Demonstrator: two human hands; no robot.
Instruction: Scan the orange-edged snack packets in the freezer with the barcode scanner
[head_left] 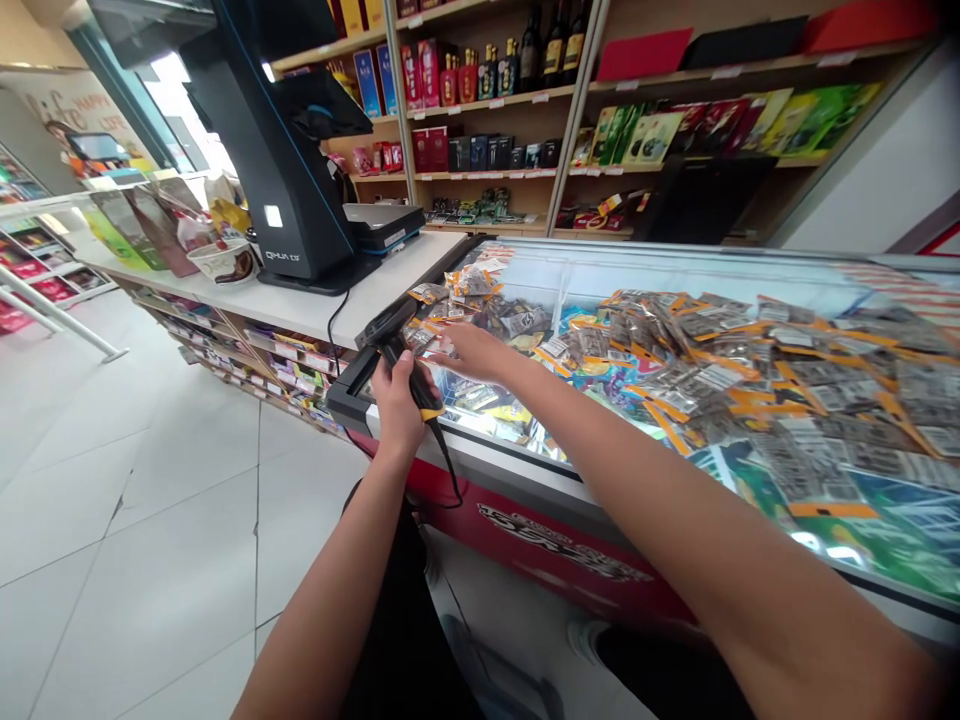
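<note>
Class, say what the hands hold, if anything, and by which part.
The left hand grips a barcode scanner by its handle; whether the right hand holds anything cannot be told.

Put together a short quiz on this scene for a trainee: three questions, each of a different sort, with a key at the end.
1. Multiple choice: which hand grips the scanner?
A) left
B) right
C) both

2. True or false: the cable of the scanner hangs down in front of the freezer.

3. Short answer: what colour are the edge bands on the packets spread over the freezer?

Key:
1. A: the left hand is wrapped around the handle.
2. True: it loops down against the freezer's side.
3. Orange.
</note>
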